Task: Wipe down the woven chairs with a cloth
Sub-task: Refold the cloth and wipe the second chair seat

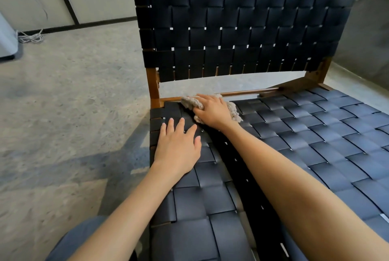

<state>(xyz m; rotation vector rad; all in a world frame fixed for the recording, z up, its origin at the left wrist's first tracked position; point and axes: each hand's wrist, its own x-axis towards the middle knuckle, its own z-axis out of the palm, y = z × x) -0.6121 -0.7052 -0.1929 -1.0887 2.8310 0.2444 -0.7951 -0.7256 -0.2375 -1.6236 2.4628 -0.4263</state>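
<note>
Wiping the seat's rear corner. The right hand grips the bunched cloth, fingers curled over it, and presses it onto the seat of the chair, just in front of the rail and below the backrest. The left hand lies flat on the seat beside it, fingers straight and spread, holding nothing and apparently steadying the chair. To do this step well, the cloth is best drawn along the straps in overlapping passes from the rail toward the front edge, with enough pressure to reach the dips where straps cross. The bracing hand should shift so that no patch beneath it goes unwiped.
</note>
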